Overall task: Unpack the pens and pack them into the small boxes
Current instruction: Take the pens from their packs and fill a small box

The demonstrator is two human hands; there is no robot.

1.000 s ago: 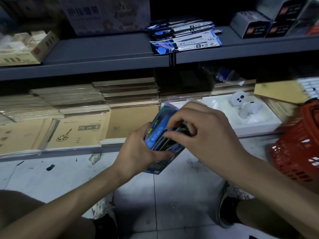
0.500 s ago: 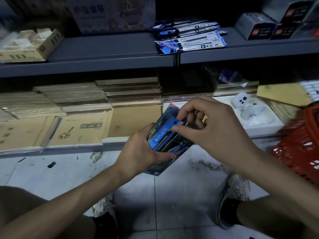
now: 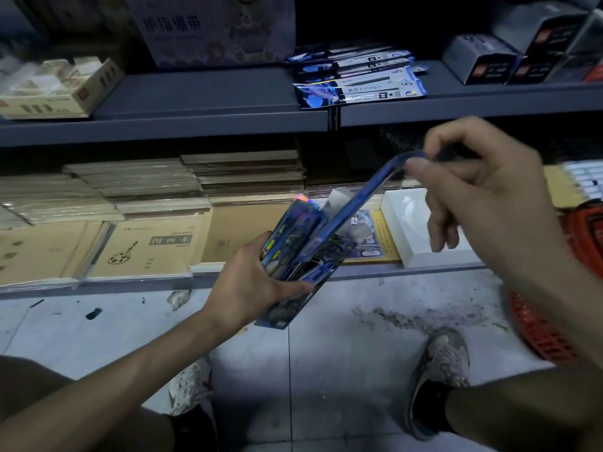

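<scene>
We crouch over a pale tiled floor (image 3: 326, 370), stained and scuffed, facing a dim grey upper shelf (image 3: 202, 89) with a lower shelf under it. Stacks of brown notebooks (image 3: 146, 249) fill the lower shelf on the left, with a white tray (image 3: 421, 243) to their right. On the upper shelf, a cardboard box (image 3: 81, 96) at far left holds wrapped items too blurred to name. Loose pen packs (image 3: 359, 83) lie fanned in the middle, and grey boxes (image 3: 479, 60) stand at the right. A red basket (image 3: 548, 327) sits on the floor at the right edge.

Our left hand (image 3: 251, 282) curls its fingers round a bundle of pen packs (image 3: 293, 246), thumb across the front, held above the floor before the lower shelf. Our right hand (image 3: 483, 190) pinches the top end of a blue strip (image 3: 368, 197) between thumb and forefinger. The strip runs down to the bundle, and the other fingers hang loosely curled.
</scene>
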